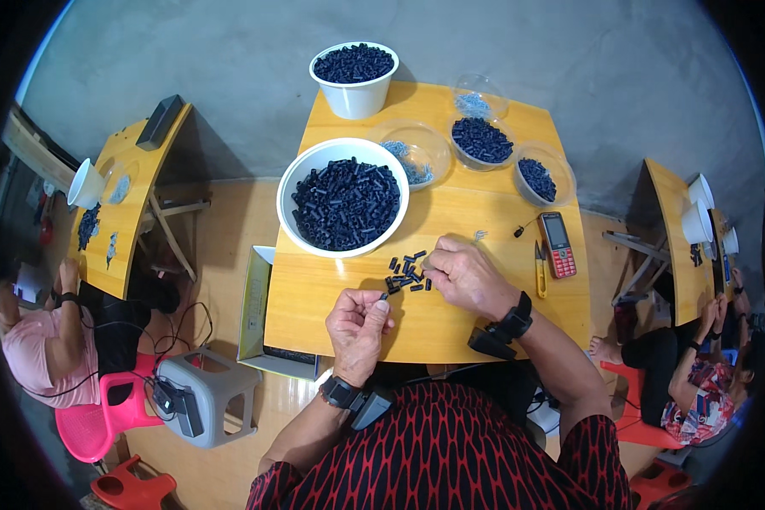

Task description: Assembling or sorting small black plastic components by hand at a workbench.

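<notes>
My left hand (357, 330) is closed in a pinch at the table's near edge. Between its thumb and fingertip sits a small black plastic tube (384, 297). Just to the right and farther off, my right hand (469, 272) is closed too, its fingertips pressed together; what they hold, if anything, is too small to make out. A loose heap of short black tubes (408, 274) lies on the wood between the two hands. A few thin metal pins (481, 235) rest beyond my right hand.
A big white tub (291, 223) and a second white tub (357, 104) are full of black tubes. Clear bowls hold metal pins (416, 172) and black tubes (482, 140). A yellow-handled cutter (541, 276) and a red phone (558, 246) lie right. People work at tables on both sides.
</notes>
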Demonstrator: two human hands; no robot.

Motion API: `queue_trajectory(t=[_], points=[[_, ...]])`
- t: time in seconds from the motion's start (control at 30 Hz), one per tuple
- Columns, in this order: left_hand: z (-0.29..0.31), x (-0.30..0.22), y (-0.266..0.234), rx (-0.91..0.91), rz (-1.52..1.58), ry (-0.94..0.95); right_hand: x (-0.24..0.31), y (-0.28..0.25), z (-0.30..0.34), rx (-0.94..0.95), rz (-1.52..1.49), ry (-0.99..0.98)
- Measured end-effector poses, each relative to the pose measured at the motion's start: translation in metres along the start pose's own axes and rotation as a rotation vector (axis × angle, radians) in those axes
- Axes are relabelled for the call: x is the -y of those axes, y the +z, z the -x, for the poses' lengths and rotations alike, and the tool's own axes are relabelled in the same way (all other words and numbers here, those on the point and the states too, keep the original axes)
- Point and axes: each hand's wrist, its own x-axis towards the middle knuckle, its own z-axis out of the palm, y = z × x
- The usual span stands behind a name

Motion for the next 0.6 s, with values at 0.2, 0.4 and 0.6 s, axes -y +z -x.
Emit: queue_trajectory(t=[0.2, 0.4, 0.6], points=[[-0.006, 0.003, -0.002, 0.015, 0.001, 0.007, -0.002, -0.003, -0.007, 0.063, 0.075, -0.044], [-0.007, 0.004, -0.001, 0.022, 0.002, 0.034, 0.0, -0.002, -0.01, 0.078, 0.126, -0.092], [-0.007, 0.004, 0.0, 0.014, 0.006, 0.027, 0.002, -0.002, -0.013, 0.126, 0.202, -0.078]])
